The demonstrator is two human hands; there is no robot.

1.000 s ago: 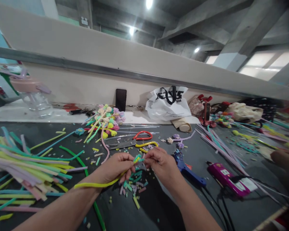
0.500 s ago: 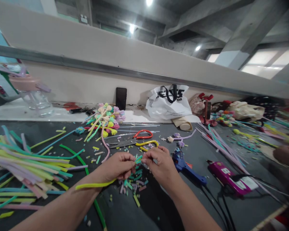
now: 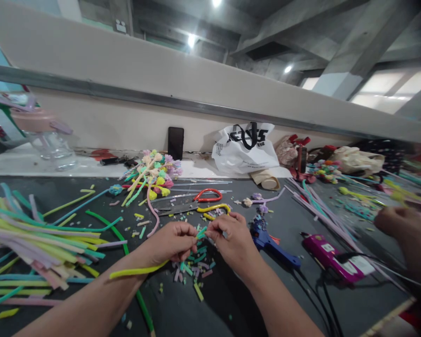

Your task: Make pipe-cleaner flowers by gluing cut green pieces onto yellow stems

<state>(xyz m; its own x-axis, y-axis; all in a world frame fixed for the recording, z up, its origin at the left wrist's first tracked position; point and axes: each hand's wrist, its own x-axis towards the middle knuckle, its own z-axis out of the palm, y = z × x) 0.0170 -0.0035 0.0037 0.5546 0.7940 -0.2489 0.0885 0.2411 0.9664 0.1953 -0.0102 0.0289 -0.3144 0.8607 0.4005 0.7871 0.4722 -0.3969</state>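
Note:
My left hand is closed in a pinch on a yellow stem, whose long end runs back over my left wrist. Small teal pieces show between the fingertips of both hands, at the stem's tip. My right hand pinches at these teal pieces from the right. Beneath and in front of the hands lies a pile of short cut pieces in teal, lilac and yellow. Scissors with red and yellow handles rest just beyond the hands.
Many coloured stems lie at left. A blue glue gun and a magenta device with cables are at right. Behind stand a flower bunch, a phone and a white bag. Another person's hand is at far right.
The other person's hand at the far right has moved left, further into view. My two hands have hardly moved.

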